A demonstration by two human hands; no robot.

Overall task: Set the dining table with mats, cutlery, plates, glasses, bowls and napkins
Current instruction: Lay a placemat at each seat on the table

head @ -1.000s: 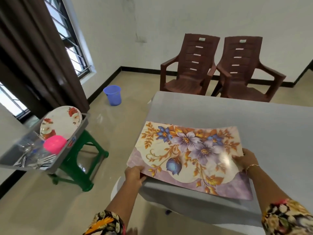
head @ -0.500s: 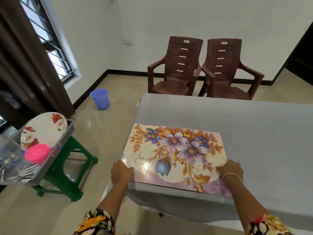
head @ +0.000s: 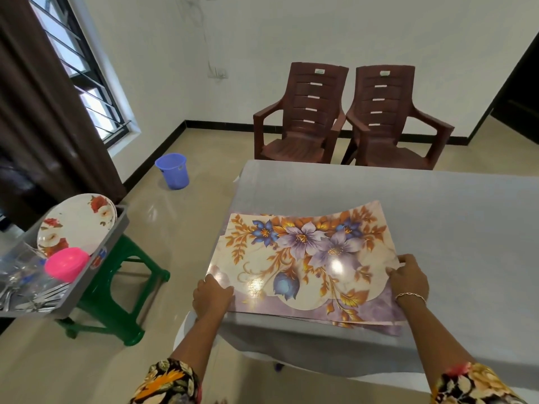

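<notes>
Floral mat [head: 303, 258] on grey table [head: 452, 217], left hand [head: 211, 297], right hand [head: 409, 279] gripping ends

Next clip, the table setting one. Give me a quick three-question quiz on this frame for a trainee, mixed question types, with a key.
1. True or false: the floral mat lies completely flat on the table.
2. The grey tray rests on: A) a brown chair, B) a green stool, C) the floor.
3. Which hand wears the bracelet?
Key: 1 false, its far right corner curls upward; 2 B; 3 the right hand.
</notes>
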